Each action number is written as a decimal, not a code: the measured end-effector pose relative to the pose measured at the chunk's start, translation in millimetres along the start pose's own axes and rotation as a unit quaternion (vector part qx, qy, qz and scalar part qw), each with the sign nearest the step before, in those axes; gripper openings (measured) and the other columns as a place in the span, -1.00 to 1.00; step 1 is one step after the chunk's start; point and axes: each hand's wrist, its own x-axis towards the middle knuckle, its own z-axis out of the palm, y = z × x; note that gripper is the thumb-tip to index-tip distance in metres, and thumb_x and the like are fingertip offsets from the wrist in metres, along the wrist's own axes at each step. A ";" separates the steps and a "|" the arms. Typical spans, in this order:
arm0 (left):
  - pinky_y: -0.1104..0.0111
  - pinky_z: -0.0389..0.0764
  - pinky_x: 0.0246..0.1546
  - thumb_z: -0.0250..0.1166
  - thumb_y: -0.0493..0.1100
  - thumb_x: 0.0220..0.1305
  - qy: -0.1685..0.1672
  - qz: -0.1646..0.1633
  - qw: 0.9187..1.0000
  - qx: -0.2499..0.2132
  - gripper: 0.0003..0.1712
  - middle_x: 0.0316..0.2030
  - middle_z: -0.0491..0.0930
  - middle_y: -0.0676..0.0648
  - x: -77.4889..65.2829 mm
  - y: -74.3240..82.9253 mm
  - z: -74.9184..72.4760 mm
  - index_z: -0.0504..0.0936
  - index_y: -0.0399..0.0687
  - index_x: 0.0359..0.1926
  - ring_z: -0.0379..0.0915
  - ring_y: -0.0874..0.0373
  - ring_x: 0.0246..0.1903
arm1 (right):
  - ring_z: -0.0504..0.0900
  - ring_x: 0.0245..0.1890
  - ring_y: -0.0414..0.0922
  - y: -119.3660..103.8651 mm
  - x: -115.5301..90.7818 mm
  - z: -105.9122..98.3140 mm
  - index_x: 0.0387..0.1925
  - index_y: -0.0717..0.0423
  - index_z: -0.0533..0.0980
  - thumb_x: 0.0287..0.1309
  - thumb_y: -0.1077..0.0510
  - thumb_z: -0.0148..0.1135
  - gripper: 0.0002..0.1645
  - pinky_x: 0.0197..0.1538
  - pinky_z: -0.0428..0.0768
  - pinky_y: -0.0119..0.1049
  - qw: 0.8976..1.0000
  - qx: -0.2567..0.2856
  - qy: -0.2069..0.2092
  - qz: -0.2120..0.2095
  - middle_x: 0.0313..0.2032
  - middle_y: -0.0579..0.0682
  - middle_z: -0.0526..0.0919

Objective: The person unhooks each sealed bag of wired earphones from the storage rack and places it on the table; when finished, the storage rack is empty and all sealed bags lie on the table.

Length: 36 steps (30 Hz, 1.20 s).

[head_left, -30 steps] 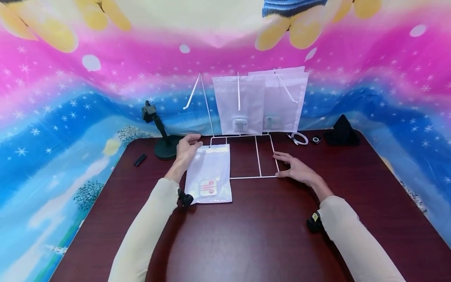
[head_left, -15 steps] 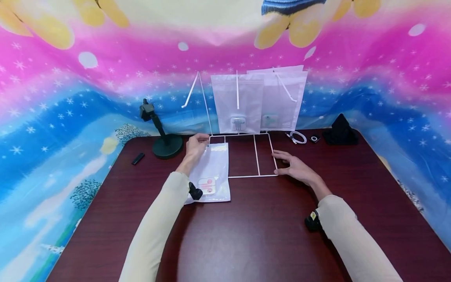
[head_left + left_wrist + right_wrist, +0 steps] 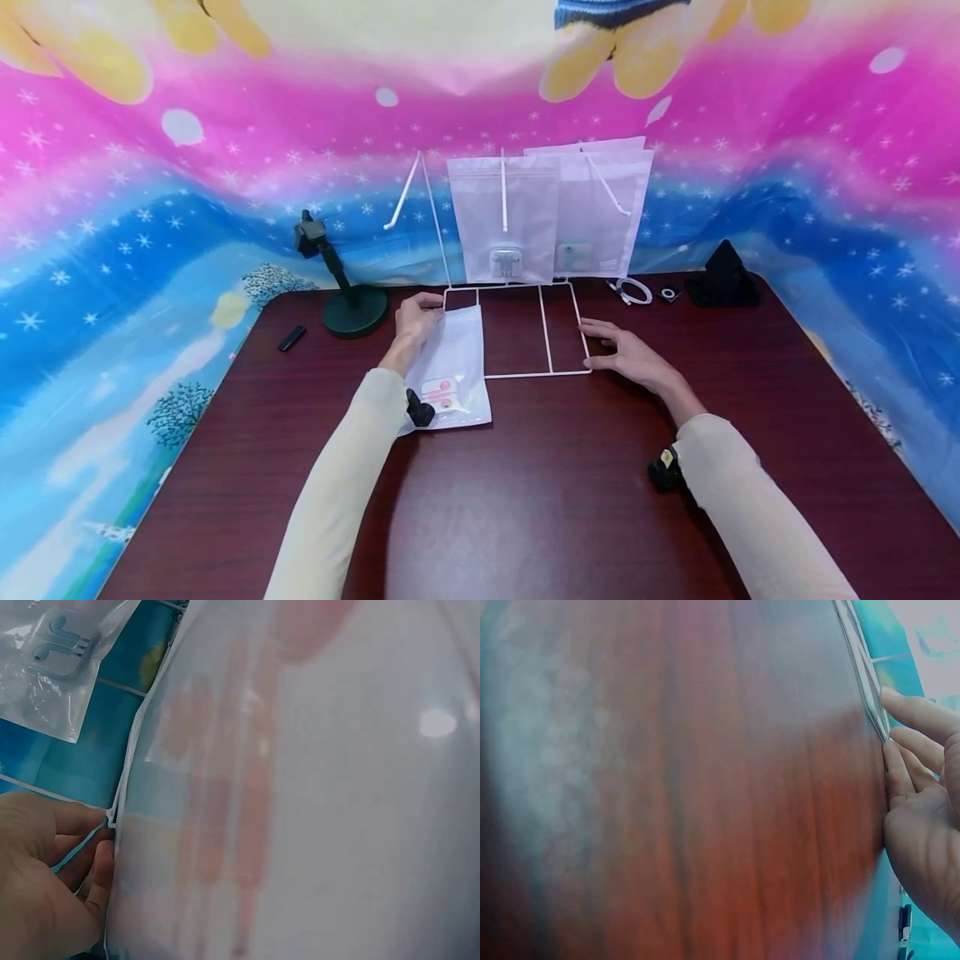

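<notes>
While pinching the far edge of a white pouch (image 3: 461, 350) between thumb and bent fingers of the left hand (image 3: 417, 322), rests the right hand (image 3: 632, 361) against the right side of a white wire rack (image 3: 536, 376), with fingers loosely extended and thumb apart at the near right corner. As for the pouch, lies left of center on a dark red table (image 3: 480, 500), partly over the rack's left end, and shows pink earphones (image 3: 444, 393) through its near part. On the rack's raised far part: a second pouch (image 3: 483, 204) with pale earphones (image 3: 506, 262), overlapping a third pouch (image 3: 603, 200) on the right. At far left: a dark round-based stand (image 3: 354, 312) and a small black stick (image 3: 292, 337). At far right, beyond the right hand: a coiled white cable (image 3: 637, 288), a small round-faced device (image 3: 668, 294) and a black holder (image 3: 723, 282).
</notes>
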 end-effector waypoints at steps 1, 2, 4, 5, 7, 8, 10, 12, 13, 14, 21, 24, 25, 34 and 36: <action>0.14 0.54 0.20 0.31 -0.35 0.37 -0.001 0.001 1.000 0.002 -0.69 0.05 0.71 -0.16 0.4 -0.4 0.9 0.74 -0.10 0.09 0.51 -0.04 0.12 | 0.09 0.57 0.17 -0.1 0.0 -0.6 0.54 0.20 0.26 0.33 0.22 0.37 -0.17 0.52 0.12 0.19 1.000 0.001 0.001 -0.001 0.60 0.14 0.12; 0.15 0.54 0.18 0.32 -0.34 0.36 -0.002 0.002 1.000 0.003 -0.68 0.04 0.71 -0.15 0.7 -0.7 1.9 0.75 -0.09 0.09 0.52 -0.04 0.11 | 0.09 0.57 0.16 -0.4 -0.2 -1.1 0.54 0.21 0.27 0.33 0.23 0.37 -0.17 0.52 0.11 0.19 1.000 0.002 0.002 -0.002 0.60 0.14 0.12; 0.16 0.57 0.11 0.33 -0.34 0.36 -0.007 0.001 1.000 0.005 -0.67 0.01 0.70 -0.16 0.3 -0.2 3.8 0.75 -0.06 0.10 0.53 -0.03 0.04 | 0.09 0.57 0.16 -1.2 -1.0 -1.9 0.54 0.20 0.27 0.33 0.22 0.37 -0.17 0.52 0.11 0.19 1.000 0.005 0.003 -0.002 0.60 0.14 0.12; 0.18 0.57 0.06 0.33 -0.33 0.36 -0.009 0.001 1.000 0.007 -0.67 0.00 0.69 -0.16 0.0 0.2 4.7 0.75 -0.04 0.11 0.53 -0.02 0.00 | 0.09 0.57 0.17 -1.6 -1.4 -2.3 0.54 0.20 0.27 0.33 0.22 0.37 -0.18 0.52 0.11 0.19 1.000 0.004 0.004 -0.001 0.60 0.14 0.12; 0.22 0.56 -0.04 0.34 -0.32 0.36 -0.014 0.002 1.000 0.009 -0.67 -0.04 0.65 -0.16 -0.8 1.1 6.1 0.75 -0.03 0.11 0.51 -0.01 -0.08 | 0.09 0.56 0.19 -1.9 -1.2 -2.7 0.54 0.21 0.26 0.33 0.21 0.37 -0.17 0.51 0.12 0.21 1.000 0.001 0.003 0.000 0.60 0.15 0.11; 0.23 0.54 -0.09 0.35 -0.32 0.36 -0.016 0.003 1.000 0.009 -0.67 -0.06 0.63 -0.17 -1.3 1.5 6.6 0.75 -0.03 0.11 0.49 -0.01 -0.11 | 0.10 0.56 0.19 -2.4 -1.5 -3.0 0.54 0.20 0.27 0.33 0.21 0.37 -0.17 0.51 0.12 0.21 1.000 0.000 0.003 0.000 0.60 0.16 0.11; 0.25 0.51 -0.13 0.35 -0.30 0.37 -0.019 0.004 1.000 0.014 -0.67 -0.07 0.61 -0.17 -2.0 1.8 7.2 0.75 -0.03 0.12 0.46 0.00 -0.13 | 0.10 0.56 0.21 -3.1 -1.9 -3.2 0.54 0.21 0.27 0.33 0.20 0.37 -0.17 0.50 0.12 0.23 1.000 -0.001 0.003 0.001 0.60 0.17 0.11; 0.26 0.50 -0.11 0.36 -0.28 0.38 -0.020 0.006 1.000 0.021 -0.67 -0.06 0.60 -0.17 -2.3 1.5 7.5 0.75 -0.03 0.13 0.46 0.00 -0.12 | 0.11 0.55 0.24 -2.9 -1.6 -3.0 0.54 0.22 0.26 0.32 0.20 0.38 -0.16 0.49 0.13 0.25 1.000 0.000 0.003 0.001 0.60 0.18 0.11; 0.25 0.51 -0.10 0.37 -0.27 0.38 -0.021 0.007 0.999 0.024 -0.67 -0.05 0.60 -0.17 -2.4 1.0 7.5 0.75 -0.04 0.13 0.46 0.00 -0.10 | 0.11 0.55 0.25 -2.6 -1.7 -2.8 0.54 0.22 0.26 0.32 0.21 0.37 -0.16 0.49 0.12 0.25 1.000 0.000 0.004 0.001 0.60 0.19 0.11; 0.24 0.52 -0.07 0.37 -0.27 0.38 -0.021 0.008 0.999 0.028 -0.67 -0.04 0.61 -0.18 -2.6 0.5 7.4 0.75 -0.05 0.13 0.46 -0.01 -0.09 | 0.12 0.54 0.25 -2.4 -1.6 -2.5 0.54 0.22 0.26 0.33 0.20 0.37 -0.16 0.49 0.12 0.25 1.000 0.000 0.004 0.001 0.60 0.19 0.11; 0.15 0.52 0.09 0.40 -0.22 0.38 -0.020 0.014 0.999 0.045 -0.68 0.04 0.63 -0.17 -2.1 -6.7 4.9 0.75 -0.06 0.14 0.43 -0.03 0.02 | 0.10 0.56 0.20 -1.3 -2.1 -0.9 0.53 0.20 0.29 0.33 0.20 0.37 -0.19 0.53 0.07 0.21 1.000 0.014 0.005 -0.002 0.59 0.15 0.15; 0.13 0.48 0.13 0.41 -0.20 0.38 -0.022 0.018 0.999 0.046 -0.69 0.03 0.64 -0.17 -0.9 -9.4 3.6 0.76 -0.05 0.12 0.39 -0.04 0.06 | 0.10 0.57 0.18 0.1 -1.6 -0.2 0.52 0.21 0.30 0.34 0.21 0.36 -0.21 0.54 0.04 0.20 1.000 0.023 0.008 -0.001 0.58 0.15 0.17; 0.12 0.47 0.14 0.41 -0.20 0.38 -0.022 0.020 0.999 0.046 -0.69 0.03 0.64 -0.17 -0.6 -10.0 3.1 0.76 -0.06 0.12 0.38 -0.04 0.07 | 0.10 0.57 0.19 0.2 -1.4 0.1 0.53 0.21 0.29 0.35 0.21 0.35 -0.21 0.54 0.04 0.21 1.000 0.024 0.008 0.001 0.58 0.15 0.17; 0.14 0.46 0.13 0.42 -0.21 0.35 -0.026 0.031 0.999 0.033 -0.70 -0.04 0.63 -0.17 0.1 -14.4 1.2 0.77 -0.06 0.09 0.37 -0.05 0.09 | 0.29 0.45 0.26 -1.9 0.1 4.8 0.51 0.21 0.31 0.38 0.20 0.33 -0.25 0.47 0.21 0.18 0.998 0.038 0.034 0.025 0.46 0.26 0.36; 0.15 0.46 0.11 0.42 -0.21 0.36 -0.026 0.033 0.998 0.036 -0.70 -0.03 0.63 -0.16 -0.4 -14.6 1.8 0.77 -0.05 0.09 0.38 -0.04 0.08 | 0.41 0.38 0.26 -5.7 1.4 5.0 0.50 0.21 0.33 0.38 0.22 0.32 -0.28 0.40 0.35 0.10 0.997 0.046 0.052 0.033 0.41 0.29 0.42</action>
